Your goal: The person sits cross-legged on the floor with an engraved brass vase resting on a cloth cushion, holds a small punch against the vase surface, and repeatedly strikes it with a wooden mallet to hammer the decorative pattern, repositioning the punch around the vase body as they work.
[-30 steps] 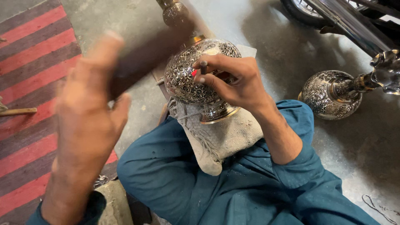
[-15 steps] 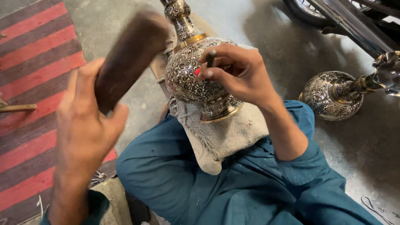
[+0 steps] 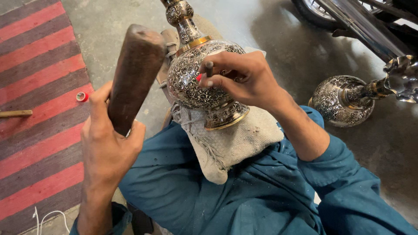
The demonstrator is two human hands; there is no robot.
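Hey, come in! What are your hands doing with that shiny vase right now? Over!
Left hand grips wooden mallet, raised. Right hand holds small chisel against engraved metal vase, on cloth over lap. Nothing in the way.

Looking like a floor-level metalcraft workshop: person is sitting on bare concrete floor point(image 3: 109, 26), an engraved metal vase point(image 3: 198, 82) is resting on a dusty cloth point(image 3: 237, 143) over the lap, a second engraved vessel point(image 3: 339, 102) is lying nearby, a striped mat point(image 3: 35, 87) is covering the floor alongside.
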